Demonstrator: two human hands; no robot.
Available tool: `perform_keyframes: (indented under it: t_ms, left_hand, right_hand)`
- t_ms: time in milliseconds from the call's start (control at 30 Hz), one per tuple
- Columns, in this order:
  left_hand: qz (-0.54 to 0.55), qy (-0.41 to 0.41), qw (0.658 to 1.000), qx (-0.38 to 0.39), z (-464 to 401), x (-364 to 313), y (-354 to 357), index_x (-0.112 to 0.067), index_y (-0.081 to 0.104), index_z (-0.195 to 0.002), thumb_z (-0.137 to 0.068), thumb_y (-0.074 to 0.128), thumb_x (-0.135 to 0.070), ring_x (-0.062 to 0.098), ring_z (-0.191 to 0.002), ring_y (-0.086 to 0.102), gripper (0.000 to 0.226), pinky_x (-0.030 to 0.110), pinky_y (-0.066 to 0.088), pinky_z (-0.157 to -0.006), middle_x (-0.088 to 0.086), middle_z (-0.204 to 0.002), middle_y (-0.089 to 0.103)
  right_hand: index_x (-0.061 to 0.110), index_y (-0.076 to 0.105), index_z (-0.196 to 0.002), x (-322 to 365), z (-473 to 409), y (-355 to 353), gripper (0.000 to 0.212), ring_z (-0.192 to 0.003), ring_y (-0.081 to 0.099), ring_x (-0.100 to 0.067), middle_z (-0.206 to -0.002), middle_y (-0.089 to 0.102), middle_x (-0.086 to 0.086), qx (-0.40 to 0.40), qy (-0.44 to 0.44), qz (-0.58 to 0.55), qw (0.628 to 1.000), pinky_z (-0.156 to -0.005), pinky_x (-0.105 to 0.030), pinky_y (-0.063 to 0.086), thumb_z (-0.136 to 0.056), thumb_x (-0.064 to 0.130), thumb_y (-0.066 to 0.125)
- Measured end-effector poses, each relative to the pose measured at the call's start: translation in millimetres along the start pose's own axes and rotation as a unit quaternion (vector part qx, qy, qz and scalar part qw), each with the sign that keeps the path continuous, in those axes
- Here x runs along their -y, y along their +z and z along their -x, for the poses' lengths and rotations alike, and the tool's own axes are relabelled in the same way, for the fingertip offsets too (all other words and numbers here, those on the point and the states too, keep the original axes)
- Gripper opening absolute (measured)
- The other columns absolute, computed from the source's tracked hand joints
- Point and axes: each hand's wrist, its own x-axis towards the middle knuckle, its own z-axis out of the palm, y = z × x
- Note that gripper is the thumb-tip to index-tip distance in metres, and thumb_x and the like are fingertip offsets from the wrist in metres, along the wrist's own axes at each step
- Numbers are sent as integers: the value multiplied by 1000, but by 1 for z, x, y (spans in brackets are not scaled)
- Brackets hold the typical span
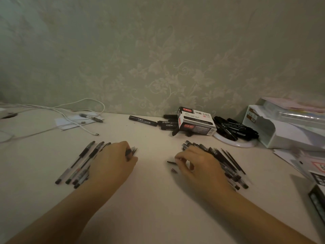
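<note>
On the desk (154,194), left hand (112,161): curled round a pen (129,152), over laid-out pens (79,162)
Right hand (198,164): pinches small pen part (170,162), beside pen pile (228,162)

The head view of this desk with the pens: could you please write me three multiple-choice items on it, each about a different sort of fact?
1. Where does the marker box stand?
A. By the wall, among black markers
B. Beside the cable
C. At the table's near edge

2. What colour is the cable?
A. Red
B. White
C. Blue

3. What is the left hand doing?
A. Lying flat on bare table
B. Lifting the box
C. Holding a pen over the left pile

Answers:
1 A: markers lie on both sides of the box, close to the wall.
2 B: the cable shows white right down to its plug.
3 C: the fingers curl round the pen.
</note>
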Motion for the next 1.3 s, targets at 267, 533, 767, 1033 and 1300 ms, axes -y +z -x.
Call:
perform_keyframes:
  t_ms: [267, 533, 767, 1033, 1300]
  left_hand:
    - [-36, -3, 999, 39, 0, 3, 5, -23, 47, -81, -89, 58, -39, 15, -74, 53, 20, 28, 42, -61, -6, -78, 53]
    - [-74, 8, 996, 43, 0, 2, 7, -22, 41, -77, -94, 48, -34, 15, -71, 51, 22, 27, 37, -58, -5, -73, 47]
    - [-127, 23, 991, 26, -3, 0, 5, -18, 49, -90, -98, 41, -30, 14, -74, 47, 16, 27, 37, -59, -4, -84, 45]
    - [258, 85, 962, 4, 8, -28, -8, -30, 56, -73, -88, 60, -36, 0, -56, 53, 16, 13, 37, -49, -11, -65, 58]
    - [513, 15, 844, 156, 25, -47, 7, -23, 70, -79, -89, 62, -25, 8, -67, 63, 13, 30, 49, -68, -2, -71, 68]
  right_hand:
    - [19, 75, -96, -1, 1, 1, 10, -67, 48, 1, -84, 61, 13, 5, -10, -22, 1000, -65, -28, 51, -92, 21, 66]
    - [22, 75, -95, 2, 2, 2, 9, -67, 46, 3, -83, 57, 18, 8, -14, -22, 1000, -63, -25, 49, -92, 21, 67]
    - [22, 75, -95, 1, 2, 3, 9, -66, 46, 6, -83, 57, 18, 10, -10, -21, 1000, -64, -22, 47, -92, 21, 66]
    - [28, 75, -91, 10, -1, -1, 7, -73, 63, -5, -82, 69, 13, 8, 80, -215, 973, -65, -13, 47, -90, 28, 69]
    - [12, 73, -91, 26, 0, -2, 18, -68, 64, -14, -82, 76, -7, 163, 163, -456, 860, -64, -19, 50, -81, 26, 77]
